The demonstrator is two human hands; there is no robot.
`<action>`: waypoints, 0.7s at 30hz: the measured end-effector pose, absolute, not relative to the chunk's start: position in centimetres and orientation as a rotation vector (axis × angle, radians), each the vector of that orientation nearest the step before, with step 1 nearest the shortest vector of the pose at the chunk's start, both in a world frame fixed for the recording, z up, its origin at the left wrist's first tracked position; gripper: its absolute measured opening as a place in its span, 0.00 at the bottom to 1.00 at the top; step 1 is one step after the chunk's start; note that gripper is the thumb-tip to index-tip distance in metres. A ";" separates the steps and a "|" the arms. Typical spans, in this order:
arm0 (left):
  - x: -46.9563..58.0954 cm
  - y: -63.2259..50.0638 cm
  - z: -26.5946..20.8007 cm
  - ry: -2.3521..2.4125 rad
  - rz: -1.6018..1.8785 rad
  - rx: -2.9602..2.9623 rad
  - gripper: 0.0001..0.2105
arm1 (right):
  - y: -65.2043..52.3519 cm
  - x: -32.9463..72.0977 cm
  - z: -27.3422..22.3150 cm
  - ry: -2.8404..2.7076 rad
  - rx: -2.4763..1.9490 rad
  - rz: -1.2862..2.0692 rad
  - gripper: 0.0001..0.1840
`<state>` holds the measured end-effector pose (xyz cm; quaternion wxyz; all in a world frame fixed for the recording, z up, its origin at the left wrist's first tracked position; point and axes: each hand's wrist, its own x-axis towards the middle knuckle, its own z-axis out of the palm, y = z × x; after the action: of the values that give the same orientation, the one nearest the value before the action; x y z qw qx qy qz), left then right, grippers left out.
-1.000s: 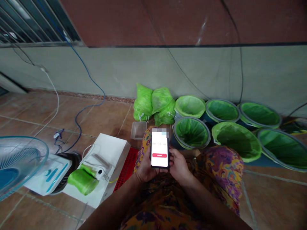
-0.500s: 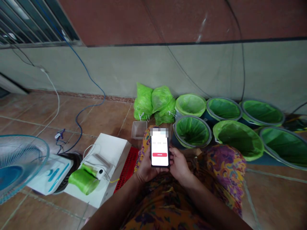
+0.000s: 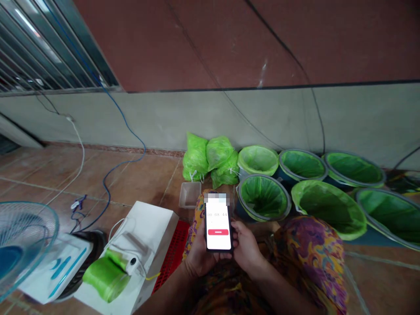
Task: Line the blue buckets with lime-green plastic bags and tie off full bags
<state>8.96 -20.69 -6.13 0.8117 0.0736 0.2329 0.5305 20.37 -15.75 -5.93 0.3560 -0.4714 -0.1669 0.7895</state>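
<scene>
A smartphone point(image 3: 218, 225) with a lit white screen rests upright between my two hands, above my lap. Its screen shows a timer reading 00 08 44 and a red button; the top part is blurred out. My left hand point(image 3: 198, 253) is wrapped round the phone's left side and lower edge, fingers passing behind it. On the right edge, my right hand point(image 3: 246, 245) grips with curled fingers. Just beyond the phone, a small clear plastic tub point(image 3: 189, 194) lies on the tiled floor.
Several bins, including a lined bin point(image 3: 263, 197), stand along the wall at right. Tied green bags point(image 3: 196, 153) lean there too. At left are a white box point(image 3: 154, 227) carrying a green bag roll point(image 3: 106, 275), a red basket point(image 3: 173, 251) and a fan point(image 3: 26, 245).
The camera view has tilted upward, so the whole scene sits lower in the picture. Both hands keep the same hold on the phone, and the timer digits read the same.
</scene>
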 end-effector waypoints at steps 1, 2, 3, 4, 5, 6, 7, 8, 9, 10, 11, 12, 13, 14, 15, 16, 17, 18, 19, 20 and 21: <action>8.9 -20.6 -6.1 0.509 1.129 0.159 0.32 | -15.7 20.3 -5.7 -0.401 -1.241 2.042 0.11; 8.9 -20.6 -6.0 0.515 1.124 0.160 0.32 | -15.7 20.2 -5.5 -0.366 -1.262 2.049 0.10; 8.9 -20.6 -5.9 0.517 1.121 0.160 0.32 | -15.7 20.2 -5.3 -0.337 -1.277 2.050 0.10; 9.0 -20.5 -5.9 0.516 1.120 0.157 0.32 | -15.7 20.2 -5.1 -0.324 -1.278 2.055 0.10; 9.0 -20.6 -5.8 0.515 1.123 0.152 0.33 | -15.7 20.2 -4.9 -0.316 -1.277 2.060 0.10; 9.1 -20.6 -5.8 0.516 1.128 0.145 0.33 | -15.8 20.2 -4.8 -0.310 -1.276 2.068 0.11; 9.3 -20.7 -5.9 0.517 1.135 0.136 0.33 | -15.8 20.3 -4.6 -0.305 -1.277 2.080 0.12; 9.4 -20.8 -5.9 0.518 1.143 0.125 0.33 | -15.9 20.3 -4.5 -0.299 -1.280 2.094 0.13; 9.6 -20.9 -6.0 0.514 1.152 0.112 0.33 | -16.0 20.4 -4.4 -0.294 -1.280 2.109 0.14; 9.7 -21.0 -6.1 0.506 1.164 0.100 0.32 | -16.1 20.5 -4.4 -0.290 -1.283 2.123 0.15; 9.9 -21.1 -6.2 0.495 1.178 0.089 0.32 | -16.2 20.6 -4.4 -0.287 -1.286 2.136 0.15; 10.0 -21.2 -6.3 0.481 1.186 0.081 0.32 | -16.3 20.7 -4.4 -0.285 -1.286 2.144 0.15; 10.0 -21.2 -6.4 0.468 1.188 0.078 0.32 | -16.3 20.8 -4.4 -0.284 -1.282 2.149 0.15; 10.1 -21.2 -6.4 0.457 1.179 0.080 0.32 | -16.3 20.8 -4.4 -0.285 -1.275 2.153 0.15; 10.1 -21.1 -6.4 0.452 1.167 0.082 0.32 | -16.3 20.8 -4.4 -0.284 -1.270 2.156 0.15; 10.0 -21.1 -6.4 0.453 1.157 0.085 0.32 | -16.2 20.8 -4.5 -0.282 -1.273 2.153 0.15; 10.0 -21.0 -6.3 0.455 1.151 0.089 0.32 | -16.2 20.8 -4.5 -0.280 -1.283 2.149 0.14; 10.0 -21.0 -6.2 0.458 1.152 0.096 0.32 | -16.2 20.7 -4.5 -0.278 -1.300 2.139 0.14; 9.9 -21.0 -6.2 0.461 1.157 0.106 0.32 | -16.1 20.7 -4.5 -0.277 -1.318 2.130 0.14; 9.9 -21.0 -6.1 0.464 1.164 0.120 0.32 | -16.1 20.6 -4.5 -0.276 -1.336 2.118 0.14; 9.9 -21.0 -6.0 0.465 1.169 0.134 0.32 | -16.1 20.6 -4.4 -0.277 -1.352 2.109 0.14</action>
<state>9.94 -20.97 -6.01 0.8064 0.0625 0.2173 0.5465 20.58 -16.11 -4.39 0.3057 -0.5107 -0.1046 0.7967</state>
